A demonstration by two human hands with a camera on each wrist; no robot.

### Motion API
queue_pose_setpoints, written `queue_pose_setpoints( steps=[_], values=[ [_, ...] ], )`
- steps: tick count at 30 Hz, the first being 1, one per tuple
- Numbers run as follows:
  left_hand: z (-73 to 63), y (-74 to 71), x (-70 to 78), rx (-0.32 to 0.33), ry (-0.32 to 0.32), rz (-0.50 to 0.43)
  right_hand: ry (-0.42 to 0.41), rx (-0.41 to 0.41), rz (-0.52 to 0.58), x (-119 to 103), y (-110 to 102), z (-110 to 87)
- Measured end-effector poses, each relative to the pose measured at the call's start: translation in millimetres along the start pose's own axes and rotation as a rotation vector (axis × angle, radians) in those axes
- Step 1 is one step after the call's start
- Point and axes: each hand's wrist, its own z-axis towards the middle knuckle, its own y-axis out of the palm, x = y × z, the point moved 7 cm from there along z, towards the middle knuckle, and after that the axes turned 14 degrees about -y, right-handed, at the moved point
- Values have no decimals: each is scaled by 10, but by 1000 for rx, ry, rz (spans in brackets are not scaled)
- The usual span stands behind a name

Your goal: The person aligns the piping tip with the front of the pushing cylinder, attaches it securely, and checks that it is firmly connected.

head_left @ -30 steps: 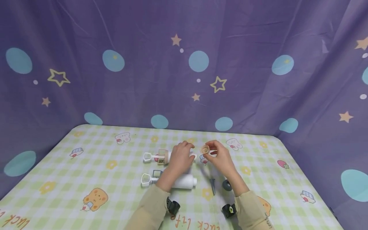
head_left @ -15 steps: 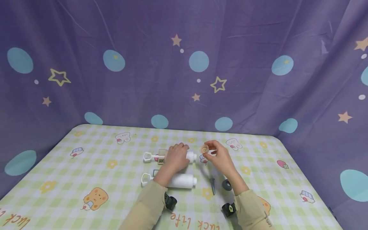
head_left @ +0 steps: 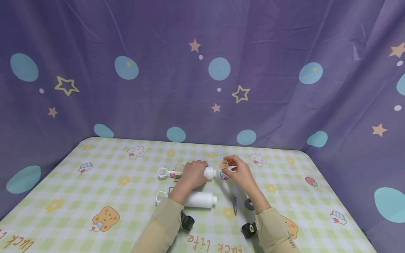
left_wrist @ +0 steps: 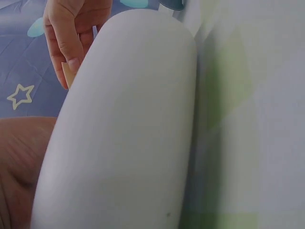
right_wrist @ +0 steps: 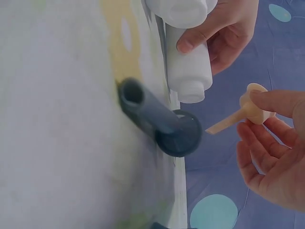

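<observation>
My left hand grips the farther white plunger tube, which lies on its side. Thumb and fingers close on its body in the right wrist view. Just beyond its threaded-looking end, my right hand pinches a beige nozzle by its flared end. The slim spout of this beige nozzle sticks out in the right wrist view, apart from the tube. A second white plunger tube lies nearer me, partly under the left wrist; it likely fills the left wrist view.
A dark grey nozzle lies right of the nearer tube, with a dark grey ring beside it, partly hidden by the right wrist. White plunger handles point left. A checked cloth covers the table; a purple curtain hangs behind.
The left hand has come down onto the farther tube and settled there, slightly left of where it was. The right hand with the beige nozzle has drifted slightly left.
</observation>
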Motion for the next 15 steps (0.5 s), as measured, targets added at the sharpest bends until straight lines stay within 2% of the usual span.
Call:
queue_pose_setpoints(
  steps=[8,15],
  values=[
    [-16,-10,2,14,22,-37,-1,1,7,-1,34,18],
    [-35,-129,10,95,66,-55,16,14,40,-3,50,32]
  ],
)
